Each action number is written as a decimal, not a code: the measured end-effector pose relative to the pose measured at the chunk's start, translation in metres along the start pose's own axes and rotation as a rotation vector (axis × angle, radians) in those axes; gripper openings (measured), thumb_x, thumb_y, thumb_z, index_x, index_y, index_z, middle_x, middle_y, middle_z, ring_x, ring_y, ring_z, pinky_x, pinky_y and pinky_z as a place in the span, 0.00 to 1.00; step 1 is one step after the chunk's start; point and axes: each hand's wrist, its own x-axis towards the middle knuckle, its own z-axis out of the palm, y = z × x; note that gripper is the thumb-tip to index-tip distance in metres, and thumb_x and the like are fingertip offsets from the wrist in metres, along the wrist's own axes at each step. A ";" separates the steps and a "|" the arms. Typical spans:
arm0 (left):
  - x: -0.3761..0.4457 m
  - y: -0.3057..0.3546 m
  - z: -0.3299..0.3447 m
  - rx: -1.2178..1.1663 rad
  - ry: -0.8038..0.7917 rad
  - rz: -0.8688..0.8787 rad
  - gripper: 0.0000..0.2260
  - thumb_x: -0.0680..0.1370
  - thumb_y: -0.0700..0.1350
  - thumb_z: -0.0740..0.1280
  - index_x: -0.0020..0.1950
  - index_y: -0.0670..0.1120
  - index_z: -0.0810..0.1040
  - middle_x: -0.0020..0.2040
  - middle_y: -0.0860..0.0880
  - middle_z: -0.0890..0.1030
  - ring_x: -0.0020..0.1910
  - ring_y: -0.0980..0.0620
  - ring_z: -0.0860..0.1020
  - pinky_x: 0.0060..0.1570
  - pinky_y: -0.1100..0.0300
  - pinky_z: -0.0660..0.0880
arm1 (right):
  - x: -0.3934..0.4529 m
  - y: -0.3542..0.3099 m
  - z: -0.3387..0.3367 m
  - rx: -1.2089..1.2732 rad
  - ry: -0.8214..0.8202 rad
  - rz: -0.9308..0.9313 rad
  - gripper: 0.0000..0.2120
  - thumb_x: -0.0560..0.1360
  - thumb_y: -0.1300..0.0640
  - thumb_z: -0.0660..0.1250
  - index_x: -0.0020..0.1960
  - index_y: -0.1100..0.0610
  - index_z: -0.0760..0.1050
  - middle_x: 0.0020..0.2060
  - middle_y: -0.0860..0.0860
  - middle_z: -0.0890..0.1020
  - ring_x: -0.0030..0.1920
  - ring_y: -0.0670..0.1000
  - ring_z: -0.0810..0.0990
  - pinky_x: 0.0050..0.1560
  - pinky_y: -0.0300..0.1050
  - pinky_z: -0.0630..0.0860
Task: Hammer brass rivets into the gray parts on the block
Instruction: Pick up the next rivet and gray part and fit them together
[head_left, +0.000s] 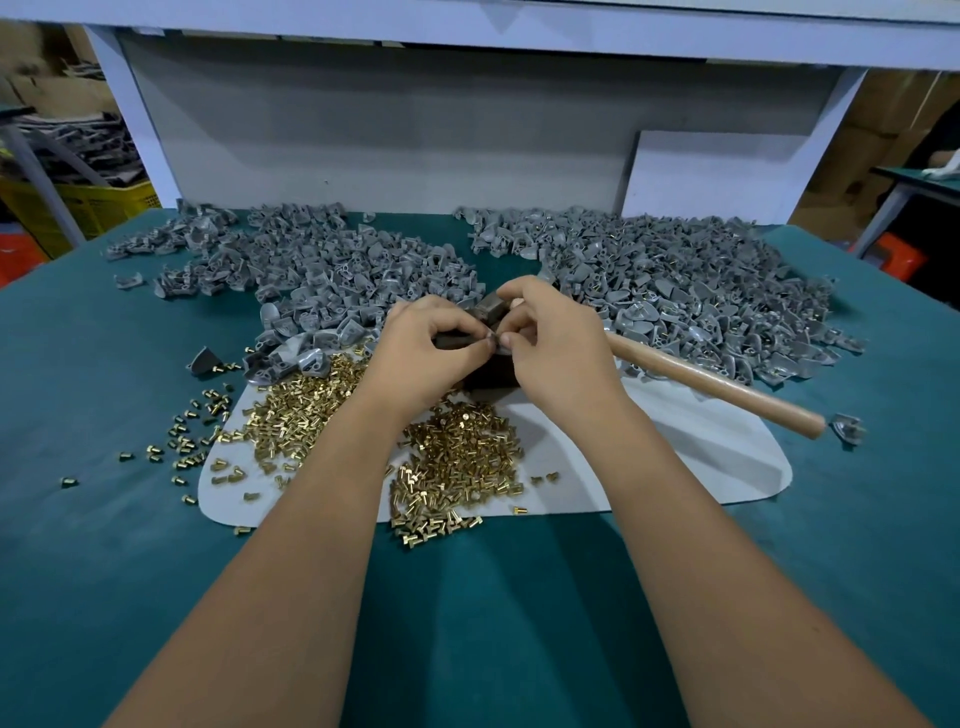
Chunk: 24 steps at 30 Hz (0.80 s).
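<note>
- While both hands meet over the dark block (488, 376), left hand (415, 353) and right hand (556, 348) each hold a closed fingertip grip on a small gray part (491, 340); any rivet there is hidden.
- Risk: part seated crooked, so the rivet drives askew.
- Hammer (711, 382) lies tucked beneath the right hand, handle out over the tabletop (104, 415); it could slip.
- Loose brass rivets (457, 457) beside the block could scatter if knocked.
</note>
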 end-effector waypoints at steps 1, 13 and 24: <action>0.000 0.000 0.000 -0.002 -0.003 -0.001 0.06 0.73 0.44 0.75 0.41 0.55 0.82 0.51 0.48 0.80 0.60 0.41 0.73 0.63 0.43 0.70 | -0.001 0.001 -0.001 0.006 -0.004 0.001 0.17 0.74 0.66 0.67 0.59 0.52 0.74 0.40 0.45 0.81 0.47 0.48 0.78 0.55 0.48 0.76; -0.001 0.001 0.000 -0.023 0.000 -0.016 0.04 0.73 0.43 0.75 0.42 0.53 0.84 0.51 0.49 0.80 0.60 0.44 0.73 0.64 0.45 0.69 | -0.002 0.006 -0.002 0.090 0.051 0.009 0.21 0.73 0.69 0.63 0.48 0.42 0.73 0.42 0.43 0.81 0.48 0.45 0.80 0.54 0.46 0.78; -0.001 -0.001 -0.001 -0.022 0.001 -0.013 0.03 0.73 0.42 0.75 0.44 0.51 0.85 0.50 0.48 0.80 0.59 0.43 0.74 0.63 0.44 0.71 | -0.003 0.005 -0.003 -0.212 0.003 -0.077 0.11 0.73 0.62 0.65 0.52 0.55 0.83 0.48 0.52 0.80 0.54 0.53 0.74 0.56 0.43 0.68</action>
